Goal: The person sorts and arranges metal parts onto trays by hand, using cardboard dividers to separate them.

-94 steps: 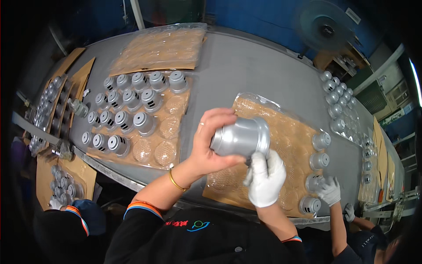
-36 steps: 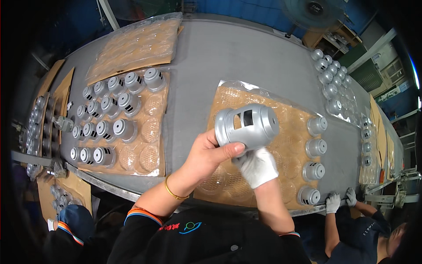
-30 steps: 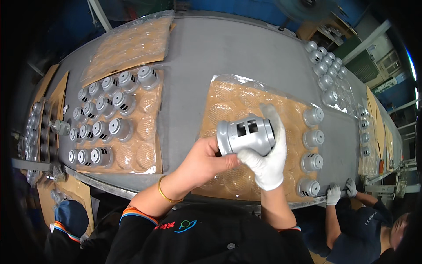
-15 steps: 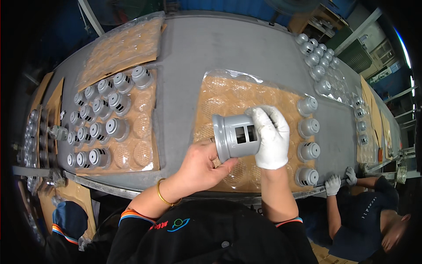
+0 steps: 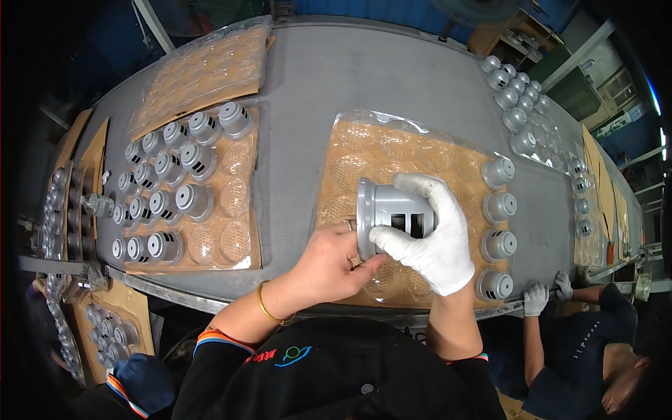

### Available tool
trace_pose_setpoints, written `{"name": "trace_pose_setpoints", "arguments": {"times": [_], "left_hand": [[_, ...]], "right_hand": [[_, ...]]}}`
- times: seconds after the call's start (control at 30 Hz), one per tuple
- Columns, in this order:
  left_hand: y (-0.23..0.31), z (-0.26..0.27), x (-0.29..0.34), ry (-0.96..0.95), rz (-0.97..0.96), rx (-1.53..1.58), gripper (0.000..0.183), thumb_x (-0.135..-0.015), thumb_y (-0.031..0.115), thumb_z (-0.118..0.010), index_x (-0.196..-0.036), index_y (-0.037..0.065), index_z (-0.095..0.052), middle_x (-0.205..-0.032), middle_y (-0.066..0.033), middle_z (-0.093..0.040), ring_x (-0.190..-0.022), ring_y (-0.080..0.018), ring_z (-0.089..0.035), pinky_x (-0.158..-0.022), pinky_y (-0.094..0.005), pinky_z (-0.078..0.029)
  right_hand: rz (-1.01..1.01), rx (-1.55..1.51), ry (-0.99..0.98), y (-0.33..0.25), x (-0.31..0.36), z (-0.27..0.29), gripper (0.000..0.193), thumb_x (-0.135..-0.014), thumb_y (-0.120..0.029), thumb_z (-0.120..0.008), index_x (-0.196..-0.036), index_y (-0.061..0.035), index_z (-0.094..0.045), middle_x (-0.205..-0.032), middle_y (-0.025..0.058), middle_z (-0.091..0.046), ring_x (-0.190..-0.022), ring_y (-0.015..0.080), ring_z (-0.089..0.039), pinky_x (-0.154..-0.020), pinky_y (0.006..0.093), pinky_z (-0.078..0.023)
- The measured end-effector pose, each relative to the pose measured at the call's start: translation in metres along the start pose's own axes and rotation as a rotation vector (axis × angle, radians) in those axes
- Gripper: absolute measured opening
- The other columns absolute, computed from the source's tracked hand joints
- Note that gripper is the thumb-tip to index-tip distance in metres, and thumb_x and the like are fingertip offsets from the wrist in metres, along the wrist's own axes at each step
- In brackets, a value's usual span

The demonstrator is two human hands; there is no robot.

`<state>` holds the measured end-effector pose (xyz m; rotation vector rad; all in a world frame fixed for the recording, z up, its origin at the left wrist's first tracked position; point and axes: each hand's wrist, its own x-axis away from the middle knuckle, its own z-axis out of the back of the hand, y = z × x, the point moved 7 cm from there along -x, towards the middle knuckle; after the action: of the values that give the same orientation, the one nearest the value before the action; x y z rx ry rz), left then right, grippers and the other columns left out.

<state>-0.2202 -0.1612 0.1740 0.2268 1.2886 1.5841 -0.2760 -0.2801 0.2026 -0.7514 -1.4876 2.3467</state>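
Observation:
A grey cylindrical housing (image 5: 383,204) with a flared rim and dark rectangular windows lies sideways between my hands. My bare left hand (image 5: 337,262), a gold bangle at its wrist, grips the flared end on the left; some of its fingers are hidden behind or inside the rim. My right hand (image 5: 437,238), in a white glove, wraps round the windowed body from the right, thumb across its near side. Below the housing lies a clear moulded tray (image 5: 350,150) on brown cardboard. Along that tray's right side stands a column of similar grey housings (image 5: 499,205).
To the left, another clear tray (image 5: 234,189) carries rows of grey housings (image 5: 192,199). Behind it lies a stack of clear trays (image 5: 203,70). More housings (image 5: 516,98) stand far right. At the right edge are a co-worker's gloved hands (image 5: 537,297); another person's dark cap (image 5: 143,381) shows lower left.
My right hand has shifted its grip, its thumb now across the housing's near side. The housing has turned slightly. The view has shifted a little, and the person at lower left has moved.

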Motion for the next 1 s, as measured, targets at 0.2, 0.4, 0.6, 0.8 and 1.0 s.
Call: {"name": "trace_pose_setpoints", "arguments": {"times": [0.2, 0.4, 0.6, 0.8, 1.0], "left_hand": [[0.011, -0.001, -0.004, -0.020, -0.057, -0.070, 0.015, -0.067, 0.004, -0.067, -0.081, 0.003, -0.061, -0.073, -0.0117, -0.059, -0.069, -0.0299, -0.057, -0.063, -0.0349, -0.046], [0.009, 0.000, -0.009, -0.158, -0.135, 0.108, 0.016, -0.071, 0.008, -0.067, -0.081, -0.001, -0.059, -0.069, -0.0143, -0.056, -0.070, -0.0333, -0.055, -0.067, -0.0393, -0.045], [-0.005, 0.001, -0.008, -0.182, -0.090, 0.408, 0.018, -0.073, 0.012, -0.068, -0.079, -0.002, -0.059, -0.066, -0.0129, -0.053, -0.064, -0.0288, -0.050, -0.063, -0.0357, -0.041], [-0.018, -0.003, -0.001, -0.236, -0.091, 0.655, 0.026, -0.076, 0.019, -0.067, -0.072, -0.004, -0.056, -0.064, -0.0109, -0.050, -0.063, -0.0253, -0.047, -0.063, -0.0345, -0.038], [-0.029, 0.013, -0.004, -0.010, -0.128, 0.630, 0.021, -0.077, 0.016, -0.067, -0.075, -0.003, -0.058, -0.067, -0.0092, -0.052, -0.067, -0.0248, -0.048, -0.067, -0.0355, -0.039]], "right_hand": [[-0.135, -0.005, 0.010, 0.012, -0.007, 0.002, 0.023, -0.069, -0.013, -0.069, -0.086, -0.0004, -0.058, -0.083, 0.0081, -0.059, -0.074, 0.0191, -0.059, -0.066, 0.0288, -0.047], [-0.155, -0.269, -0.070, 0.026, -0.007, 0.006, 0.021, -0.075, -0.012, -0.065, -0.092, -0.0003, -0.060, -0.090, 0.0064, -0.059, -0.081, 0.0171, -0.058, -0.071, 0.0286, -0.046], [-0.015, 0.012, -0.429, 0.016, -0.001, -0.019, 0.021, -0.073, -0.019, -0.069, -0.075, 0.0002, -0.060, -0.076, 0.0076, -0.060, -0.066, 0.0131, -0.055, -0.059, 0.0269, -0.043], [-0.516, -0.428, -0.097, 0.056, -0.001, -0.023, 0.031, -0.087, -0.023, -0.055, -0.063, -0.0030, -0.058, -0.055, 0.0031, -0.055, -0.050, 0.0091, -0.049, -0.047, 0.0232, -0.038], [-0.539, -0.681, 0.058, 0.108, 0.018, -0.017, 0.028, -0.088, -0.022, -0.051, -0.099, 0.0030, -0.059, -0.083, 0.0071, -0.061, -0.078, 0.0137, -0.057, -0.070, 0.0252, -0.046]]}}
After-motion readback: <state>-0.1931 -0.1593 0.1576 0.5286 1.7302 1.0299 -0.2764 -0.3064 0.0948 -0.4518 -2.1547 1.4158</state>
